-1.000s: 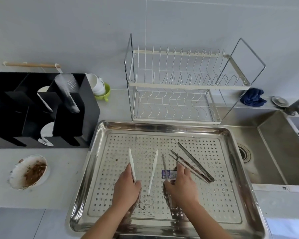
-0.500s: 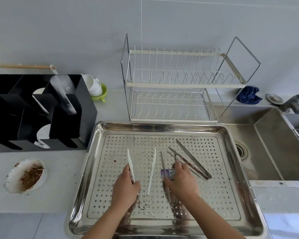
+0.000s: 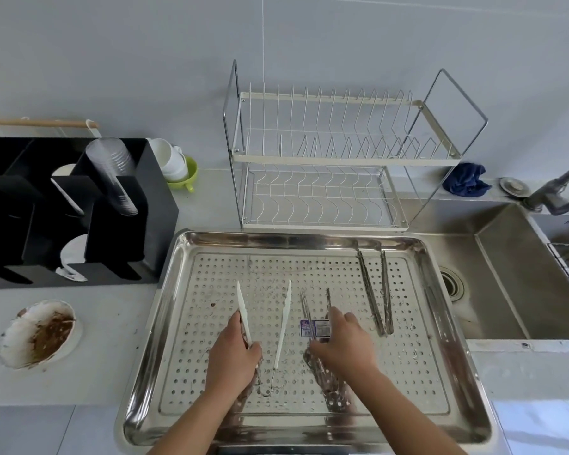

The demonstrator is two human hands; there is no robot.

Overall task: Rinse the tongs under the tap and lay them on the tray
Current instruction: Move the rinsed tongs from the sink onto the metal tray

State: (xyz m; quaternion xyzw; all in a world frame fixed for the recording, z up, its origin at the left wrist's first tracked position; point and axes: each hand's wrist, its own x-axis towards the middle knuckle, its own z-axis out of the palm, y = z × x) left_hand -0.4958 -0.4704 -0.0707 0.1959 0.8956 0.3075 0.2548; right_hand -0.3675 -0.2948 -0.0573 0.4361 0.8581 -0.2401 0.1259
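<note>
A perforated steel tray (image 3: pixel 178 257) lies on the counter in front of me with three pairs of tongs on it. My left hand (image 3: pixel 232 353) is closed around the left arm of the white plastic tongs (image 3: pixel 284 323), which lie spread open. My right hand (image 3: pixel 344 346) grips the steel tongs with a blue label (image 3: pixel 309 326) in the tray's middle. A second pair of steel tongs (image 3: pixel 375 290) lies free to the right, tips pointing away from me. The tap (image 3: pixel 559 188) stands at the far right over the sink (image 3: pixel 523 290).
A two-tier dish rack (image 3: pixel 326 159) stands behind the tray. A black organiser (image 3: pixel 79 208) with cups and plates is at the left, a dirty white plate (image 3: pixel 40 333) in front of it. A blue cloth (image 3: pixel 467 183) lies near the tap.
The free steel tongs have turned from a diagonal lie next to my right hand to nearly straight, further right and back. Both hands stay on their tongs.
</note>
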